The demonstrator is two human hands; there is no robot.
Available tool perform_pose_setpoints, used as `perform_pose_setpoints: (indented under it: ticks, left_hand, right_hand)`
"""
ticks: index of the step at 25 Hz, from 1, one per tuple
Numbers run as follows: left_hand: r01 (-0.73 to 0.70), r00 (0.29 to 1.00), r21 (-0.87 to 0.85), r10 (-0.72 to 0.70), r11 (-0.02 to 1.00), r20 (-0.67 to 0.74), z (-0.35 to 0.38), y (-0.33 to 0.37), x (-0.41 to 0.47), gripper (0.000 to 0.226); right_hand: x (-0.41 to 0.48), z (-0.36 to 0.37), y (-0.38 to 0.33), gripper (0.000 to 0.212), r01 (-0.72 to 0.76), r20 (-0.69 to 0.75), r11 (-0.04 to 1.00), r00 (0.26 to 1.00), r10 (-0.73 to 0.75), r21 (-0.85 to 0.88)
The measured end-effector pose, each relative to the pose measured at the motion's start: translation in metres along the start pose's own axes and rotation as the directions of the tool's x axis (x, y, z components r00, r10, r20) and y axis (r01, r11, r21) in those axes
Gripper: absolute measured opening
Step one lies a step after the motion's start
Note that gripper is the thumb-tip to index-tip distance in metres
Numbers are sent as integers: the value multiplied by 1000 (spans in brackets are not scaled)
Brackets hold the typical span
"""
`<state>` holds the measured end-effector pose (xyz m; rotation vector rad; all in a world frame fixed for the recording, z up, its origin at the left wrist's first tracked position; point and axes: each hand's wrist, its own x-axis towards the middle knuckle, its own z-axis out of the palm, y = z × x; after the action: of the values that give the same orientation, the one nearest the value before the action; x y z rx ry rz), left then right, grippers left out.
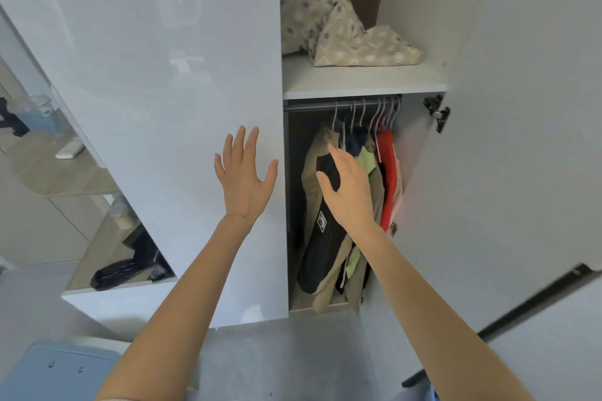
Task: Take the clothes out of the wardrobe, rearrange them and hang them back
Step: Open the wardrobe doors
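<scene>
Head view: my left hand point(244, 179) splayed empty by the door point(156, 75) for balance, right hand point(348, 192) loose-fingered, reaching into clothes point(325, 254) to grab.

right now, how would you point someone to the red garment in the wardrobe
In the open wardrobe, find the rail under the shelf of patterned bedding. The red garment hangs at its right end, near the door hinge, the only bright red among khaki, navy and green clothes.

Khaki, navy, green and red clothes point(325, 254) hang bunched on white hangers point(353, 114) inside the open wardrobe point(358, 83).
</scene>
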<state>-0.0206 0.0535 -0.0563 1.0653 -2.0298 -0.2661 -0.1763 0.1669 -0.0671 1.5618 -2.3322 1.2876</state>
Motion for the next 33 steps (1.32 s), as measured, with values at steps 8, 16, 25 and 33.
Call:
perform_pose_setpoints:
  ticks: [8,16,25,33]
  left_hand:
    - [11,993,67,-3,998,-114,60,-11,70,88]
    - [175,931,184,-101,967,-352,111,-4,99,101]
    - [-11,933,89,42,996,-357,52,2,21,95]
    - [-126,973,-99,103,987,-206,-75,-24,-99,87]
  right_hand:
    - [61,37,37,56,-61,37,998,997,61,-11]
    - [115,63,62,58,17,243,998,969,-30,55]
    - [78,78,32,58,-20,338,985,940,-39,169]
    - [-38,94,-72,56,28,305,971,947,-102,238]
